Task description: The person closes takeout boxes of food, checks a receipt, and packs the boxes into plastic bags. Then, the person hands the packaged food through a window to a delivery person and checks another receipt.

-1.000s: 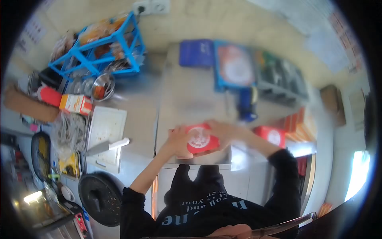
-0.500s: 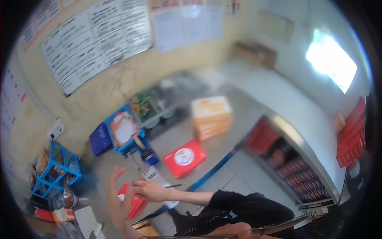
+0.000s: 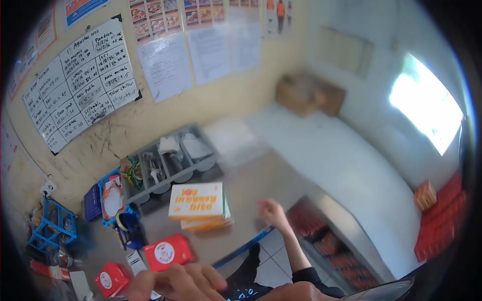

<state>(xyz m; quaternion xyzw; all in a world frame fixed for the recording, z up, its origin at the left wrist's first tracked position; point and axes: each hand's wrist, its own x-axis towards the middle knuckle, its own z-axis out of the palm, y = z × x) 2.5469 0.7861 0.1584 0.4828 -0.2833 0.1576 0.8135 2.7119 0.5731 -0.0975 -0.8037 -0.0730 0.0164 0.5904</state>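
Red boxes (image 3: 169, 253) were seemingly being handled: left hand (image 3: 183, 282) loosely open, right hand (image 3: 273, 212) indiscernible in grip; for grasping, closing was needed.

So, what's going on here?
A person's left hand looms close to the camera, nothing visible in it, just below a red box in view; a second red box sits to the left. The right hand, fingers curled, is near the counter's edge, right of the stacked white-and-orange boxes.
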